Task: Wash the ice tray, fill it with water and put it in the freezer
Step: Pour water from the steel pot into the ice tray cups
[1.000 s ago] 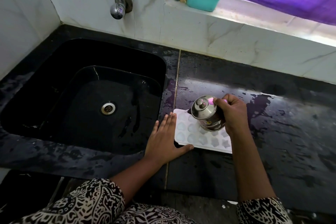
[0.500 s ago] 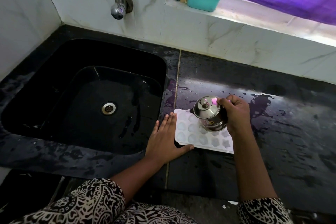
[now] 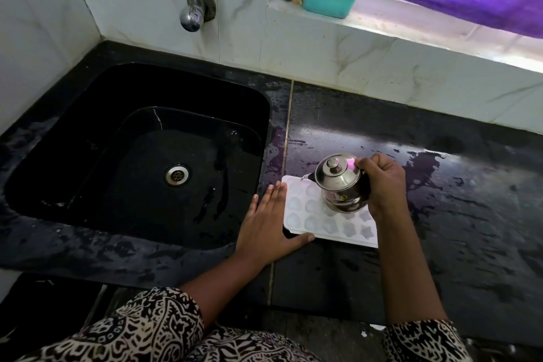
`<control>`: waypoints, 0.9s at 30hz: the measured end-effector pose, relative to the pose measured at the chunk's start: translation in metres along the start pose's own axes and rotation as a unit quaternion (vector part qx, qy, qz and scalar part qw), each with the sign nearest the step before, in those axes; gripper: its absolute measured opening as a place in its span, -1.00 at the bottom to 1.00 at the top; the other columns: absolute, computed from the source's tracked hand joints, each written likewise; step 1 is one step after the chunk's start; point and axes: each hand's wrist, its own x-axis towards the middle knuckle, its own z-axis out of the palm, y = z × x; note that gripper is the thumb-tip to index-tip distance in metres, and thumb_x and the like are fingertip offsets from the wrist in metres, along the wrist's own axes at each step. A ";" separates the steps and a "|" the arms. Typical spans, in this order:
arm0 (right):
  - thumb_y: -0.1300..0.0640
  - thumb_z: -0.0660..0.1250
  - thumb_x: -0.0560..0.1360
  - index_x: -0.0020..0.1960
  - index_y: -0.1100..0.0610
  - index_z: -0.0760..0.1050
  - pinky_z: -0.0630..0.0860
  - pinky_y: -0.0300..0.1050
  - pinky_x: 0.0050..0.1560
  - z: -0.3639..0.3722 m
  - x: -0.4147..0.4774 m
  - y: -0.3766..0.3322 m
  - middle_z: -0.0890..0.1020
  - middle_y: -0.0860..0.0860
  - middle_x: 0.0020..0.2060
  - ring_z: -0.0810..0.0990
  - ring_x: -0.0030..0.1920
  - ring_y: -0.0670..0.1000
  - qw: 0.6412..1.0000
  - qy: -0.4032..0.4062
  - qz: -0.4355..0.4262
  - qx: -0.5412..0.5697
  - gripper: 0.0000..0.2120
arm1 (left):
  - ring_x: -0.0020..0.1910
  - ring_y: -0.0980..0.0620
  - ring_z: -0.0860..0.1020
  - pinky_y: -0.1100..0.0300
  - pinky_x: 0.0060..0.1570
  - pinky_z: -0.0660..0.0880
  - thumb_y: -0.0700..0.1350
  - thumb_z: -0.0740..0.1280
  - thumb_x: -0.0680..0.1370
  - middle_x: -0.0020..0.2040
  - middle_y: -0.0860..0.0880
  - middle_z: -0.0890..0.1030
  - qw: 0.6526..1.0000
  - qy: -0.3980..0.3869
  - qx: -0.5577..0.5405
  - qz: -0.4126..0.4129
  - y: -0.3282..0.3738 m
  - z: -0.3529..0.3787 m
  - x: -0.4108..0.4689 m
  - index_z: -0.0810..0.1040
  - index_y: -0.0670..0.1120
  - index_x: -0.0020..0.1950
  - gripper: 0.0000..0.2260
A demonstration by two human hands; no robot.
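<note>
Head view showed a white ice tray [image 3: 298, 210] lying flat on the wet black counter [image 3: 458, 214], just to the right of the black sink [image 3: 117, 173]. The left hand [image 3: 267, 223] lay open with straight fingers against the left edge of the tray, and its thumb lay along the near edge. The right hand [image 3: 385, 185] gripped a small steel kettle [image 3: 340, 182] with a lid, which was held tilted above the tray, with its spout over the far left corner.

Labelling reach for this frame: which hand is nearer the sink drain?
Left. The left hand lies flat at the ice tray's left edge, right of the drain; the right hand grips the steel kettle over the tray, farther right.
</note>
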 end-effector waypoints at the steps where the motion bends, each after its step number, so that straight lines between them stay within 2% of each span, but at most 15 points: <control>1: 0.33 0.32 0.42 -0.42 0.11 0.31 0.39 -0.35 -0.48 0.000 0.000 0.000 0.38 -0.10 -0.58 0.35 -0.53 -0.17 1.000 0.003 0.004 0.014 -0.69 | 0.58 0.09 -0.11 0.05 0.52 -0.14 0.57 0.01 0.32 0.62 0.01 -0.05 1.000 0.000 -0.001 0.000 0.000 0.000 0.000 -0.16 -0.08 0.60 0.06; 4: 0.35 0.29 0.42 -0.43 0.11 0.31 0.35 -0.34 -0.48 -0.001 0.000 0.002 0.36 -0.11 -0.60 0.32 -0.53 -0.15 0.996 0.012 0.028 0.085 -0.68 | 0.58 0.09 -0.11 0.06 0.51 -0.16 0.57 0.00 0.32 0.62 0.01 -0.05 1.000 0.001 -0.003 -0.002 0.000 0.000 0.000 -0.16 -0.08 0.60 0.06; 8: 0.39 0.24 0.42 -0.50 0.09 0.43 0.35 -0.29 -0.41 -0.002 0.000 0.004 0.42 -0.08 -0.59 0.37 -0.50 -0.12 0.977 0.036 0.072 0.196 -0.62 | 0.58 0.08 -0.11 0.07 0.51 -0.18 0.56 0.03 0.33 0.62 0.00 -0.05 1.000 0.001 -0.004 0.000 0.000 0.000 0.000 -0.16 -0.08 0.60 0.05; 10: 0.37 0.25 0.42 -0.43 0.12 0.44 0.35 -0.25 -0.35 -0.005 0.001 0.005 0.43 -0.04 -0.54 0.39 -0.45 -0.09 0.970 0.046 0.084 0.224 -0.71 | 0.58 0.08 -0.11 0.07 0.51 -0.18 0.56 0.04 0.34 0.62 0.00 -0.05 1.000 0.001 -0.003 0.000 0.000 0.000 0.000 -0.16 -0.08 0.60 0.05; 12: 0.35 0.25 0.42 -0.35 0.15 0.40 0.35 -0.22 -0.32 -0.008 0.002 0.007 0.41 0.00 -0.48 0.39 -0.41 -0.06 0.967 0.051 0.084 0.235 -0.79 | 0.58 0.08 -0.11 0.08 0.50 -0.19 0.55 0.06 0.35 0.62 0.00 -0.05 1.000 0.004 -0.002 0.000 0.000 0.000 0.000 -0.16 -0.08 0.60 0.05; 14: 0.34 0.24 0.43 -0.34 0.15 0.38 0.36 -0.22 -0.29 -0.013 0.004 0.007 0.40 0.01 -0.46 0.39 -0.39 -0.05 0.965 0.051 0.074 0.248 -0.79 | 0.58 0.08 -0.10 0.08 0.50 -0.19 0.55 0.08 0.35 0.62 0.00 -0.04 1.000 0.006 -0.003 0.001 0.001 0.000 0.000 -0.15 -0.08 0.60 0.04; 19: 0.38 0.24 0.47 -0.49 0.06 0.45 0.42 -0.22 -0.21 -0.024 0.001 0.002 0.49 -0.06 -0.49 0.45 -0.36 -0.06 0.966 0.018 0.030 0.256 -0.59 | 0.58 0.09 -0.09 0.10 0.49 -0.19 0.57 0.01 0.32 0.62 0.01 -0.03 1.000 0.007 -0.002 -0.001 0.001 0.000 -0.001 -0.14 -0.07 0.60 0.06; 22: 0.38 0.24 0.48 -0.51 0.04 0.42 0.41 -0.23 -0.22 -0.030 -0.002 0.002 0.48 -0.07 -0.52 0.42 -0.38 -0.07 0.968 0.017 0.023 0.249 -0.55 | 0.58 0.10 -0.10 0.11 0.48 -0.22 0.58 0.00 0.30 0.62 0.02 -0.05 1.000 0.004 -0.006 -0.003 0.000 0.000 -0.001 -0.16 -0.06 0.60 0.08; 27: 0.38 0.26 0.48 -0.37 0.15 0.35 0.45 -0.30 -0.33 -0.035 -0.006 0.006 0.49 -0.09 -0.55 0.44 -0.47 -0.13 0.977 0.040 0.013 0.211 -0.70 | 0.58 0.10 -0.10 0.09 0.50 -0.20 0.59 0.00 0.29 0.62 0.01 -0.05 1.000 -0.001 0.003 -0.005 0.001 0.000 0.000 -0.17 -0.07 0.60 0.09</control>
